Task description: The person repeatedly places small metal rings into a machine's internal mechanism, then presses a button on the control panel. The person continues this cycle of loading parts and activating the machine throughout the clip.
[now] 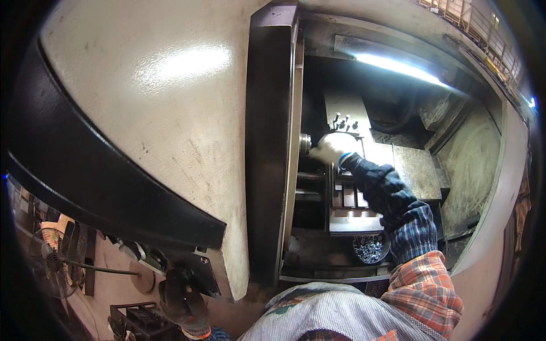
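Note:
My right hand (335, 149), in a white glove bright with glare, reaches into a metal-cutting machine that looks like a lathe. Its fingers are drawn together right beside a round metal spindle nose (305, 144); whatever they pinch is hidden. Just past that hand, several tool shanks (344, 122) stick up from the tool slide. Low on the left, my left hand (185, 301) wears a dark glove and is close to the lower corner of a dark panel (206, 273). A small pale spot shows at its fingers, but shadow hides their grip.
A round container (371, 250) of small shiny metal pieces sits below my right forearm. The machine's cream door (187, 131) and dark upright edge (267, 142) stand left of the opening. A lamp (401, 69) lights the inside. A fan (52, 258) stands at far left.

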{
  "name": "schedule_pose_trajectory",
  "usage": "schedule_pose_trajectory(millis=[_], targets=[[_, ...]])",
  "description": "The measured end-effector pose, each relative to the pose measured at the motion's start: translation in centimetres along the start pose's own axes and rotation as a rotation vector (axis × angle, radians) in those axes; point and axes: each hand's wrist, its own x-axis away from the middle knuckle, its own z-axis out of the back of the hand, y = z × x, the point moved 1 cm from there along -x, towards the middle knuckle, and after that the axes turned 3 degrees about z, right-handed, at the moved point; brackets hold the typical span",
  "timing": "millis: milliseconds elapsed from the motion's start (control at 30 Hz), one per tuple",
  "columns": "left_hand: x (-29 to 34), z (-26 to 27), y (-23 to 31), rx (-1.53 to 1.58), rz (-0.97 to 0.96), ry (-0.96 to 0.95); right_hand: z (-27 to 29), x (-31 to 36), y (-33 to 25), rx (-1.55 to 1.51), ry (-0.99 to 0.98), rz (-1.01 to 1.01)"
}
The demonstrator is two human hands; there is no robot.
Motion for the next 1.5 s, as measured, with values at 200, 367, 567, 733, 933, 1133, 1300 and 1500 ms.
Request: schedule_pose_trajectory(millis=[200, 367, 567, 733, 933, 1133, 1300, 1500], targets=[[0.8, 0.7, -0.1, 0.000, 0.091, -0.048, 0.0, -3.0, 6.6, -0.032, -0.469, -0.344], [0.2, 1.0, 0.2, 0.090, 0.184, -0.120, 0.1, -3.5, 3.6, 0.065, -0.297, -0.277], [-0.2, 0.4, -0.2, 0.001, -0.034, -0.011, 4.8, -0.8, 1.2, -0.667, 0.370, -0.040], [0.4, 0.7, -0.4, 0.028, 0.089, -0.101, -4.1, 7.6, -5.4, 0.059, 0.577, 0.143], [0.1, 0.5, -0.7, 0.070, -0.117, -0.021, -18.3, 11.2, -10.5, -0.014, -0.365, 0.064], [-0.2, 1.2, 0.0, 0.081, -0.104, -0.128, -17.8, 12.4, -8.6, -0.322, 0.114, 0.020], [-1.7, 1.8, 0.0, 0.011, -0.187, -0.209, -18.7, 19.1, -7.7, -0.688, 0.036, 0.023], [-1.5, 0.0, -1.4, 0.204, -0.254, -0.002, -24.4, 29.0, -3.5, -0.811, 0.044, -0.200]])
